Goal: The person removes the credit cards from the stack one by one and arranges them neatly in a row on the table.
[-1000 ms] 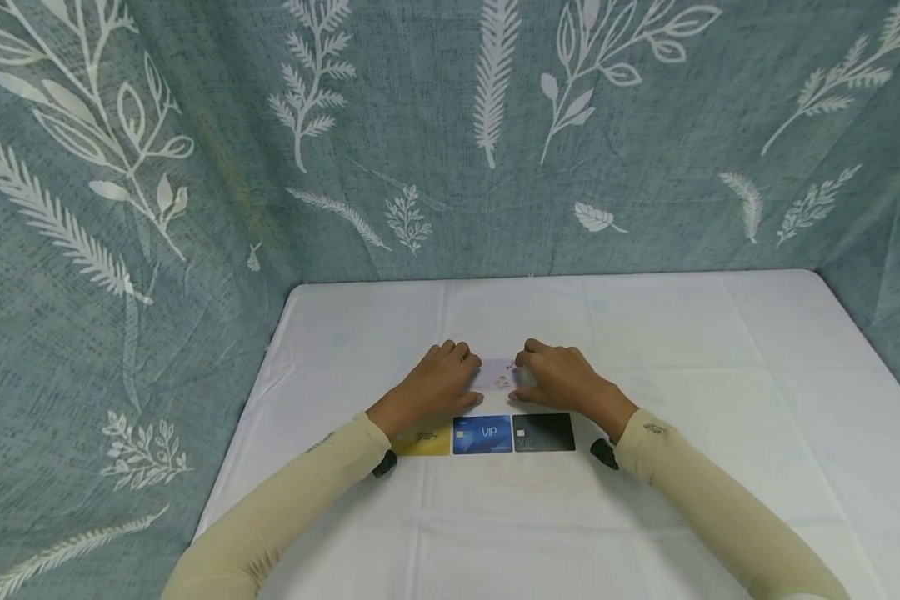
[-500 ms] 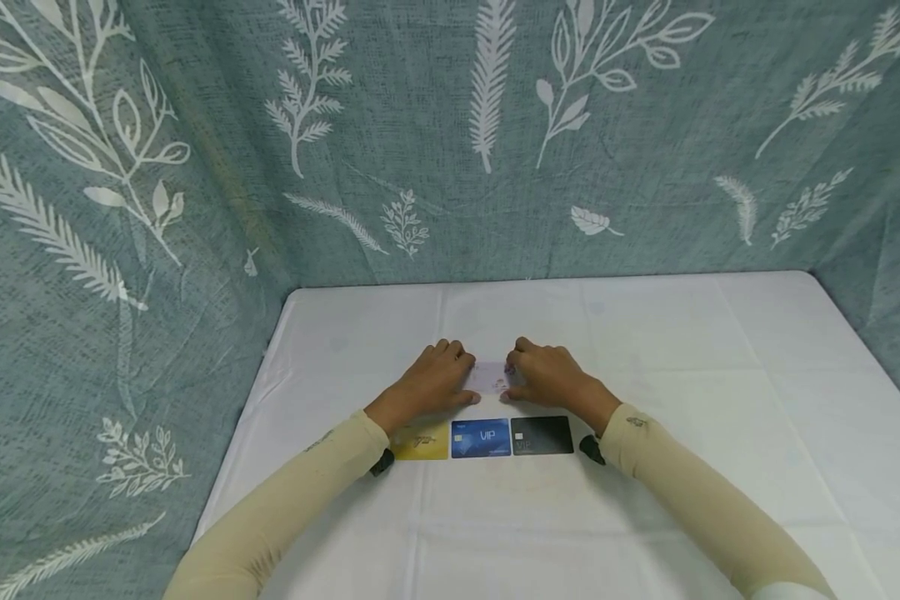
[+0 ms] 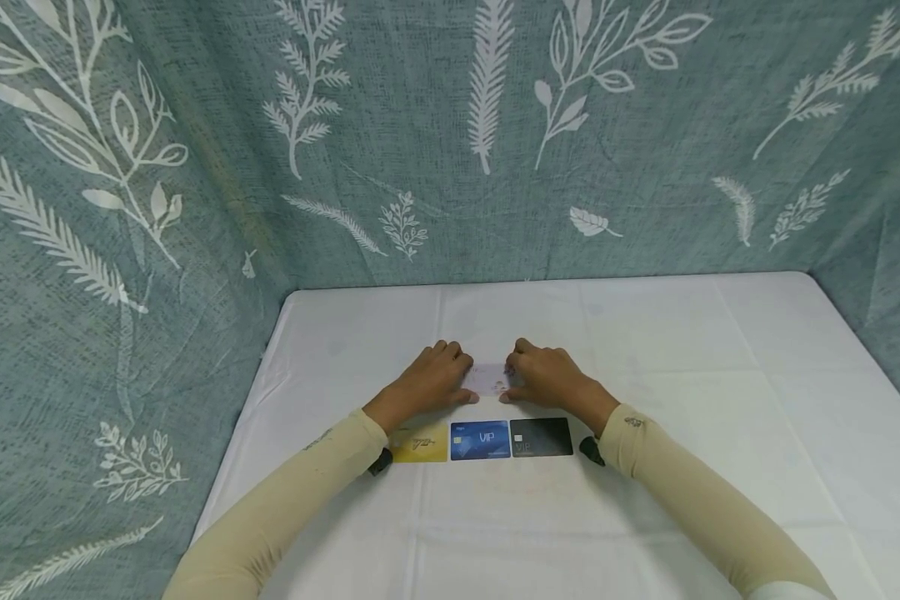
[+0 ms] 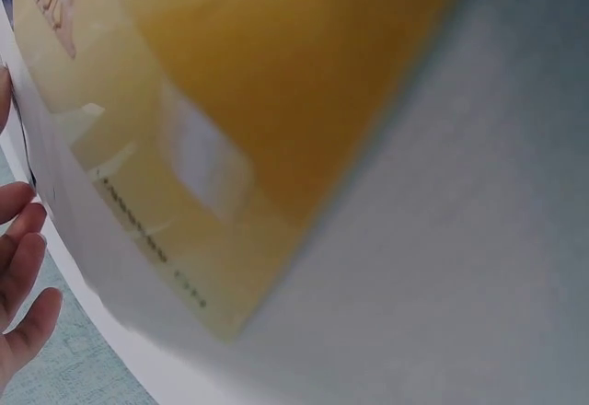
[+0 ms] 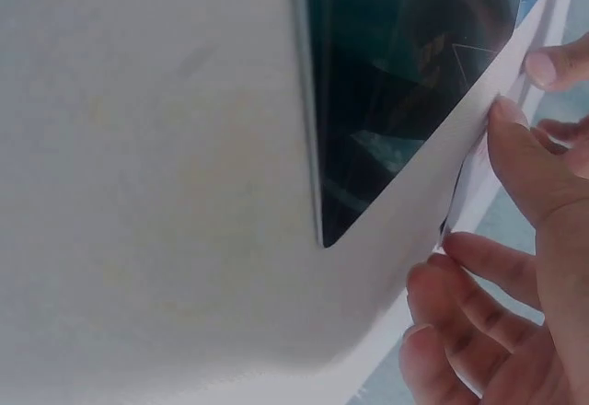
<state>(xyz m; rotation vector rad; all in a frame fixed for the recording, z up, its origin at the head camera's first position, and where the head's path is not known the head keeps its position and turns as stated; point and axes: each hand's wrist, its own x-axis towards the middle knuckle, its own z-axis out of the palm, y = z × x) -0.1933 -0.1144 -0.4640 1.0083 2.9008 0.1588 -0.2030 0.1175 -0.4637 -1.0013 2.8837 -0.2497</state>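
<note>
A pale lilac card with small printed marks lies between the two hands in the head view. My left hand holds its left end between thumb and fingers. At the card's right end, my right hand has a thumb on the near edge and fingers on the far edge; the right wrist view shows these fingers at a thin edge. Just nearer to me, a gold card, a blue VIP card and a black VIP card form a row. The left forearm partly hides the gold card.
White cloth covers the table. Behind it and on the left hangs a green-grey curtain with white leaf prints. Small dark pieces show beside both wrists, such as the dark piece by the right one.
Over the last second, my right hand has shifted slightly left and covers more of the lilac card's right end. My left hand stays nearly in place. The row of cards has not visibly moved.
</note>
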